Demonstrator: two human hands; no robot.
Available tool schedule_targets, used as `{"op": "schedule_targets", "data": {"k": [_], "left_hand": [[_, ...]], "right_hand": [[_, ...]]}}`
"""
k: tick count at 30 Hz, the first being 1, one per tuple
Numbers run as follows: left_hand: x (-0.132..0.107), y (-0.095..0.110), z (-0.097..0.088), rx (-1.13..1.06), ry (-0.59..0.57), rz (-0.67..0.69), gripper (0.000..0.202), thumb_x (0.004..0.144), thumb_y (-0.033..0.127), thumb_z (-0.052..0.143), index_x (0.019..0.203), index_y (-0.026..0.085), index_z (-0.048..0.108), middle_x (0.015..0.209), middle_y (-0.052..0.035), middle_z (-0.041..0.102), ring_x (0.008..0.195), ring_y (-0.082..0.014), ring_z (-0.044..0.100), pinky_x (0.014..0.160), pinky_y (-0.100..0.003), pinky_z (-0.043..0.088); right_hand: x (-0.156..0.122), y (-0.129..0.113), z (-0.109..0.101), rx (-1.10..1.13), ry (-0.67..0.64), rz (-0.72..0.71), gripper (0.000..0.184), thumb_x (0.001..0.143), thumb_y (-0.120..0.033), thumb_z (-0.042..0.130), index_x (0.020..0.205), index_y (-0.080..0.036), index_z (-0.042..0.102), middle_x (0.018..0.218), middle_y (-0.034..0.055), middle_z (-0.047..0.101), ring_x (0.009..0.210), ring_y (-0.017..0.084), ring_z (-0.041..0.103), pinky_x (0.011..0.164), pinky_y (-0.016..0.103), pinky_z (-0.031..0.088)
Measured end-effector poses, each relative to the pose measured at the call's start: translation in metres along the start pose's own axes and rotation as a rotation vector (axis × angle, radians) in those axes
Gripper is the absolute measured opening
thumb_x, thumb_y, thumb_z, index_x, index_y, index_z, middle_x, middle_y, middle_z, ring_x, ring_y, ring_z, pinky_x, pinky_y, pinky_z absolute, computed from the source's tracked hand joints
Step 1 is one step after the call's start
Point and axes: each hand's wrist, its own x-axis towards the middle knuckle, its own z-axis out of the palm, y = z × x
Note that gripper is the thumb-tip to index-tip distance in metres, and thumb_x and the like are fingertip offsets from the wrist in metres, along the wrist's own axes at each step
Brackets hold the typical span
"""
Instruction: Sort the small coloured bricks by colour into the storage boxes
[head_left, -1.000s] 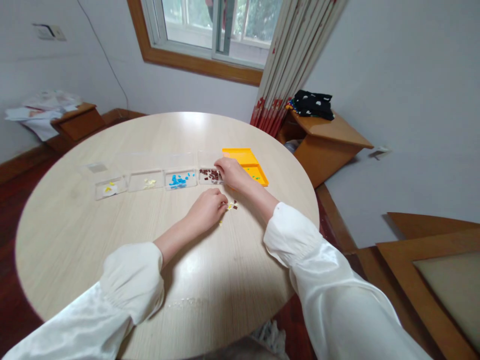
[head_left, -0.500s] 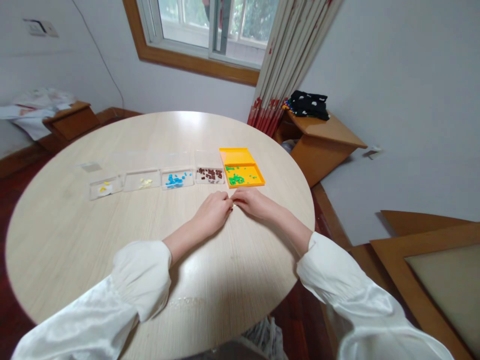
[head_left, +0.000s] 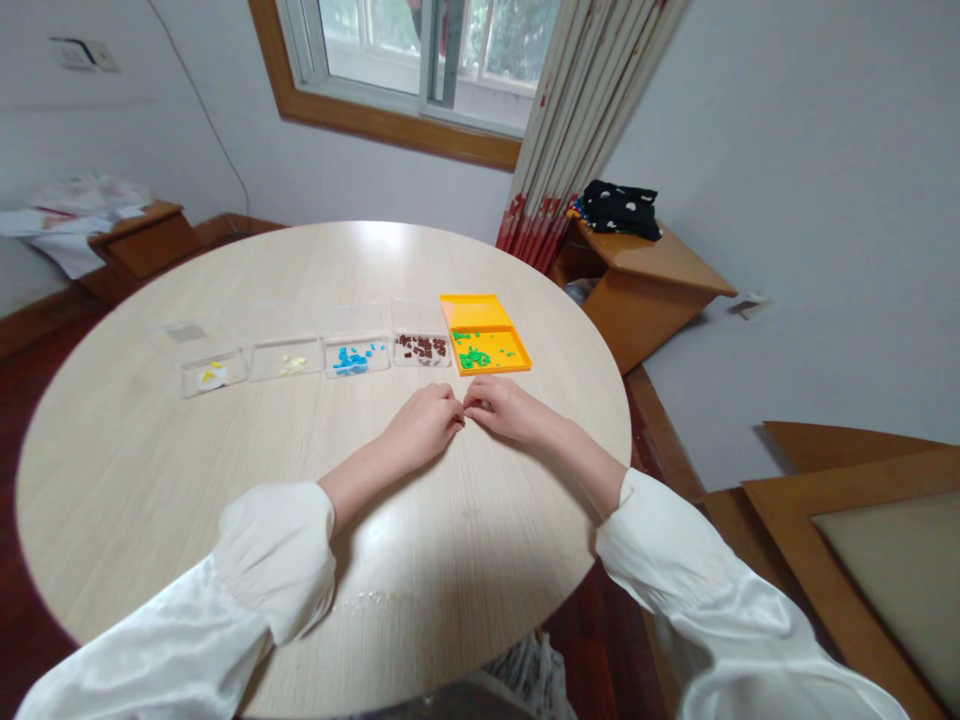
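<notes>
My left hand (head_left: 429, 420) and my right hand (head_left: 504, 406) meet fingertip to fingertip low over the table. Both are closed in a pinch, and whatever lies between the fingers is too small or hidden to name. Just beyond them is an orange case (head_left: 520, 364) with its lid folded back, holding small green pieces (head_left: 474, 356). To its left stands a clear box of dark brown pieces (head_left: 424, 347). Farther left, other clear boxes hold blue pieces (head_left: 351, 359), pale yellow pieces (head_left: 292, 364) and yellow pieces (head_left: 213, 374).
The round wooden table (head_left: 225, 500) carries the row of boxes. A clear strip (head_left: 371, 603) lies by its near edge. Behind it are a window (head_left: 420, 60), a curtain (head_left: 585, 110) and a small cabinet (head_left: 652, 275) with black cloth (head_left: 621, 210). A chair (head_left: 862, 520) is at right.
My left hand and forearm have shifted very slightly left. My right fingers have moved a little, and both hands remain together in front of the orange case.
</notes>
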Motion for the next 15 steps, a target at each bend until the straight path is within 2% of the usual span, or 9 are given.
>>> {"op": "schedule_targets", "data": {"k": [4,7,11,15], "left_hand": [[-0.001,0.001,-0.002,0.002,0.010,0.018,0.017,0.085,0.015,0.053,0.085,0.013,0.070,0.089,-0.0102,0.063,0.089,-0.0228,0.059,0.082,-0.035,0.046],[0.003,-0.008,-0.015,-0.061,0.098,0.001,0.016,0.083,0.016,0.054,0.086,0.012,0.069,0.090,-0.0101,0.062,0.091,-0.0223,0.057,0.083,-0.034,0.045],[0.025,-0.034,-0.036,-0.087,0.298,-0.120,0.016,0.082,0.016,0.053,0.087,0.013,0.068,0.093,-0.0078,0.061,0.092,-0.0202,0.056,0.087,-0.034,0.042],[0.046,-0.057,-0.041,-0.037,0.333,-0.254,0.020,0.081,0.017,0.050,0.085,0.014,0.069,0.086,-0.0070,0.060,0.086,-0.0203,0.055,0.084,-0.034,0.043]], "right_hand": [[-0.001,0.002,-0.001,0.002,0.036,0.023,0.013,0.083,-0.008,0.054,0.078,-0.012,0.065,0.077,0.0049,0.062,0.074,0.013,0.054,0.071,0.026,0.041],[0.008,0.004,-0.005,0.002,0.132,0.071,0.011,0.083,-0.010,0.055,0.079,-0.013,0.065,0.080,0.0058,0.064,0.075,0.014,0.056,0.071,0.026,0.041],[0.041,0.000,-0.013,-0.001,0.258,0.076,0.011,0.083,-0.013,0.055,0.082,-0.016,0.066,0.082,0.0048,0.067,0.074,0.014,0.057,0.071,0.026,0.042],[0.079,-0.006,-0.016,-0.012,0.298,0.100,0.014,0.085,-0.011,0.053,0.085,-0.014,0.067,0.085,0.0069,0.069,0.078,0.016,0.060,0.075,0.028,0.043]]}}
